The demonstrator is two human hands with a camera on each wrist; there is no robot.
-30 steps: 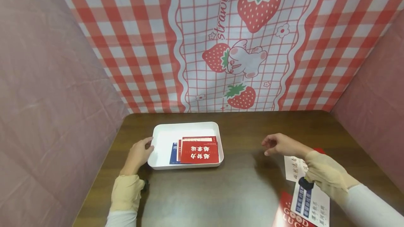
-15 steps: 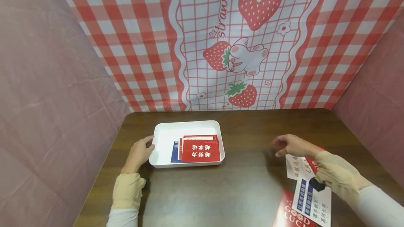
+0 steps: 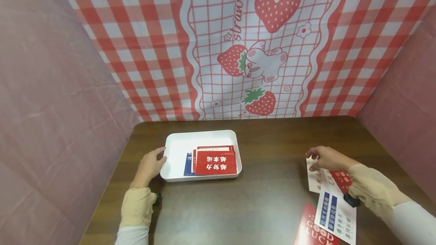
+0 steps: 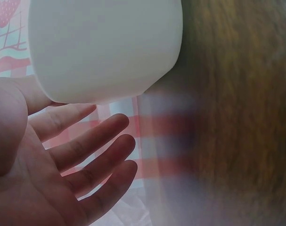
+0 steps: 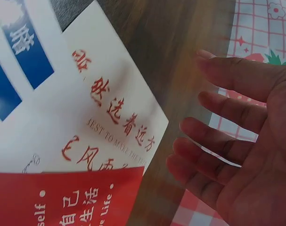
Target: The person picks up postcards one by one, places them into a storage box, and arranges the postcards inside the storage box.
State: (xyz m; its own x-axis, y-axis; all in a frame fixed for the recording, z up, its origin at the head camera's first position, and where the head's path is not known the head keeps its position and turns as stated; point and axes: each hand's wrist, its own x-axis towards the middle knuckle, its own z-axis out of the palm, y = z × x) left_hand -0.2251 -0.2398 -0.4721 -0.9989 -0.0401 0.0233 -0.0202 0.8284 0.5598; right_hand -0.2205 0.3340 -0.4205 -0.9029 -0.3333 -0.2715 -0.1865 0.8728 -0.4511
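At the left end of a white tray (image 3: pixel 201 136), my left hand (image 3: pixel 148 165) touches the rim with thumb and forefinger. Its other fingers (image 4: pixel 93 146) hang loosely beside the tray wall in the left wrist view. Inside the tray lie several cards, a red card (image 3: pixel 216 163) on top and a blue card (image 3: pixel 188 165) partly covered. My right hand (image 3: pixel 328 158) hovers at the far end of a white card with red writing (image 5: pixel 119 94). In the right wrist view its fingers are relaxed, apart from the card, with nothing between them.
A red card with white writing (image 3: pixel 341 180), a white card with blue bands (image 3: pixel 335 214) and a red "Good Luck" card (image 3: pixel 306 224) overlap at the right of the brown table (image 3: pixel 262 196). A checked strawberry cloth (image 3: pixel 156 48) hangs behind.
My right hand has moved right, from over bare table to the white card's far end. My left hand stays at the tray, and the cards lie as before.
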